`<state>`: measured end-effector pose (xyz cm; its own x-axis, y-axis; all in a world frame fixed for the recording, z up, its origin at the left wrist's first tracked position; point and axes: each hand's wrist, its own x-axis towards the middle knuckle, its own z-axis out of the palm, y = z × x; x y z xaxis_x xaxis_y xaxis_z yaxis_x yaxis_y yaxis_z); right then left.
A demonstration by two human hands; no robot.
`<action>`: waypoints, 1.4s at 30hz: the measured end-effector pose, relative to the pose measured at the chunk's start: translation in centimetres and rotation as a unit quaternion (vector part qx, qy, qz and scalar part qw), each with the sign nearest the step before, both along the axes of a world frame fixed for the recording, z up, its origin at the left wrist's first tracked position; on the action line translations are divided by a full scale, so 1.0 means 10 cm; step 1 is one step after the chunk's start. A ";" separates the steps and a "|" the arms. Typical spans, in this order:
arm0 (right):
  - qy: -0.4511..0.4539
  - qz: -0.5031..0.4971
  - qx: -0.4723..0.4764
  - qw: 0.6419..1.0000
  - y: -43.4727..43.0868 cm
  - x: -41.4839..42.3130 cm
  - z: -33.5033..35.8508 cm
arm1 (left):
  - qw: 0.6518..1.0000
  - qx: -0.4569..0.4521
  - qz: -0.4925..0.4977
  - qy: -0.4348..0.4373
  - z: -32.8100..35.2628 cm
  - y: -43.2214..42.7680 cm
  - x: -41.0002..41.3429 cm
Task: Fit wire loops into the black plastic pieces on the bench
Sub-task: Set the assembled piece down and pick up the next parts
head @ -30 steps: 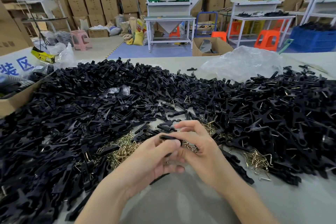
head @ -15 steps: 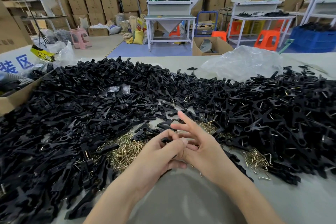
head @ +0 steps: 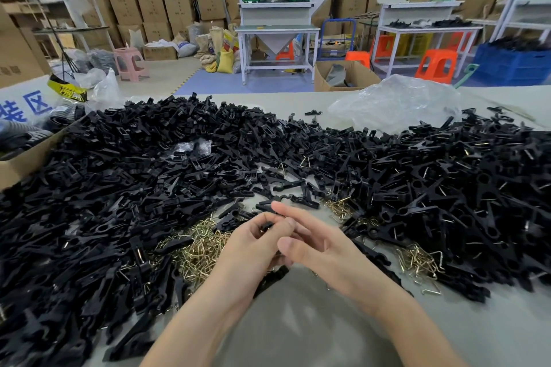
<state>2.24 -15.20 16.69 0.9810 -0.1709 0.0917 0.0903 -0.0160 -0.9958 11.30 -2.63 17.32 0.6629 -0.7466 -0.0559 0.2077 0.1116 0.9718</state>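
I judge it midway | left hand fingers pinch one black plastic piece above the worktop | right hand fingers loosely straight beside it | wired pieces on my right; bare pieces and wire loops waiting

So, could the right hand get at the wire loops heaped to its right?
Probably yes. The right hand looks open, with no visible grip on anything; the wire loops lie uncovered on the bench, with black pieces only around them.
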 end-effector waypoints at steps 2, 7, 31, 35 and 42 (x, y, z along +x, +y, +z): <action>0.002 -0.005 -0.001 1.000 0.00 0.01 0.00 | 1.000 0.007 0.001 -0.003 -0.02 0.00 0.01; -0.006 -0.009 -0.011 1.000 -0.01 0.02 -0.04 | 0.999 0.032 0.007 -0.028 -0.04 -0.02 0.02; -0.101 -0.234 0.147 0.956 -0.48 0.14 0.32 | 0.982 0.006 0.042 -0.184 0.01 0.14 0.02; -0.092 -0.224 0.433 0.868 -0.69 0.20 0.45 | 0.916 0.090 0.164 -0.355 -0.02 0.36 -0.09; -0.029 -0.211 -0.015 0.977 0.15 0.15 0.12 | 0.661 0.257 0.273 -0.650 -0.25 1.12 -0.12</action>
